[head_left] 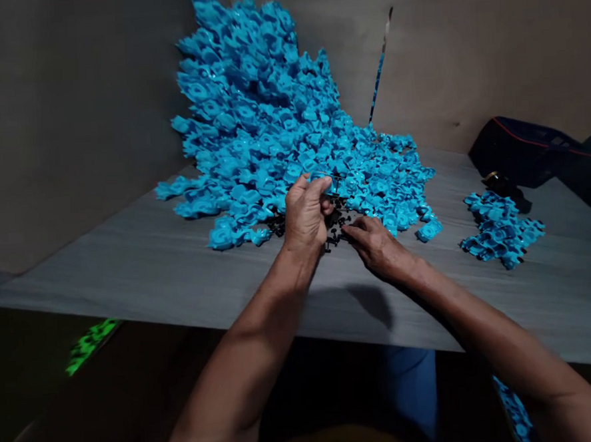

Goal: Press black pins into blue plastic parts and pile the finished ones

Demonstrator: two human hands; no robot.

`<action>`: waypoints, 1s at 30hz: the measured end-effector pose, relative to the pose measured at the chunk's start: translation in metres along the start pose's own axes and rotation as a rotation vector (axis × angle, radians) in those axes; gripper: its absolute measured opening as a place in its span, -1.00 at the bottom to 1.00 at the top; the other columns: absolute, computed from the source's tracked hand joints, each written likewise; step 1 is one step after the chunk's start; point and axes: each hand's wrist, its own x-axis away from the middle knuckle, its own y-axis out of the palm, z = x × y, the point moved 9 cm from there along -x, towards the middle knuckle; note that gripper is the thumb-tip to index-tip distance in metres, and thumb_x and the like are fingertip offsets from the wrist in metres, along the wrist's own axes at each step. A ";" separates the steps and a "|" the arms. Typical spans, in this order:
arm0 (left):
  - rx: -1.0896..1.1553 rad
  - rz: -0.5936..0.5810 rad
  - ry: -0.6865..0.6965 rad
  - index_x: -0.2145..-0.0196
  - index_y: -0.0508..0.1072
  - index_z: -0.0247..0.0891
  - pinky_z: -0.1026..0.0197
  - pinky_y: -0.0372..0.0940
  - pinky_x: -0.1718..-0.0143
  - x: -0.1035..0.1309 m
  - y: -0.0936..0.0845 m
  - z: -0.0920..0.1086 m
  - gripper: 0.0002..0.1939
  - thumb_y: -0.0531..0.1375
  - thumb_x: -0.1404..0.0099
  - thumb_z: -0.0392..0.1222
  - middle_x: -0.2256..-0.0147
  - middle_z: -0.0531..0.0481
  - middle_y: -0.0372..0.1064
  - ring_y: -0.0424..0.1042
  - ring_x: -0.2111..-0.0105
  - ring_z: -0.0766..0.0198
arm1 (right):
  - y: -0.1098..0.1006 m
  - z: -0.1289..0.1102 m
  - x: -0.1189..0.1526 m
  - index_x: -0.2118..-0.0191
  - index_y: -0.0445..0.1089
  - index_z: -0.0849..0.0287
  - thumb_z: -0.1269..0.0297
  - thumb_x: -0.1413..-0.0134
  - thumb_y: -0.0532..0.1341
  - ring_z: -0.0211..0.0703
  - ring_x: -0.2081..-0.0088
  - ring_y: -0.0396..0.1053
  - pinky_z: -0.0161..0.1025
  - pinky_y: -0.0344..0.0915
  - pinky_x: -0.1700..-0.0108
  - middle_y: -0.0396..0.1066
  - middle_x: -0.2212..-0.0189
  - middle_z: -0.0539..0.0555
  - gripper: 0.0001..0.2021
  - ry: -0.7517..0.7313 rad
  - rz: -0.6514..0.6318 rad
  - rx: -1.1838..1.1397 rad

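Note:
My left hand [305, 212] is closed round a blue plastic piece [323, 181], raised a little above the table in front of a big heap of similar blue pieces [270, 129]. Lower and to the right, my right hand [374, 244] has its thumb and fingertips pressed together at the edge of a scatter of small black pegs [336, 226]. Whether a peg sits between those fingertips is too small to make out. Part of the black pegs is hidden behind my left hand and wrist.
A smaller pile of blue pieces with black parts [503, 229] lies to the right. Behind it stands a dark bag with red piping [526, 150]. A thin blue-stained stick [380, 69] leans on the back wall. Below the table's front edge, green pieces [90, 343] show at left.

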 end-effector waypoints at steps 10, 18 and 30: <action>0.031 -0.064 -0.244 0.44 0.30 -0.18 0.33 0.32 0.54 0.010 0.015 -0.036 -0.84 0.23 -0.10 -0.38 0.48 0.09 0.39 0.45 0.45 0.30 | -0.036 0.049 0.038 -0.13 0.46 0.15 0.42 -0.09 0.26 0.01 0.04 0.46 0.01 0.41 -0.06 0.53 0.08 0.18 -0.56 0.135 0.244 -0.297; -0.112 -0.107 -0.141 0.34 0.31 -0.20 0.39 0.00 0.68 0.016 0.019 -0.032 -0.79 0.23 -0.11 -0.42 0.46 0.08 0.36 0.37 0.54 0.37 | -0.031 0.031 0.033 0.10 0.53 0.14 0.38 -0.21 0.23 -0.03 0.11 0.44 -0.06 0.40 0.02 0.44 0.19 0.16 -0.81 0.084 0.149 -0.232; -0.131 -0.043 -0.148 0.27 0.41 -0.22 0.38 0.29 0.58 0.011 0.011 -0.034 -0.79 0.20 -0.12 -0.41 0.44 0.07 0.36 0.52 0.40 0.27 | -0.044 0.043 0.034 0.41 0.41 0.15 0.40 -0.12 0.21 -0.10 0.28 0.40 -0.15 0.31 0.15 0.43 0.39 0.07 -0.91 0.154 0.239 -0.354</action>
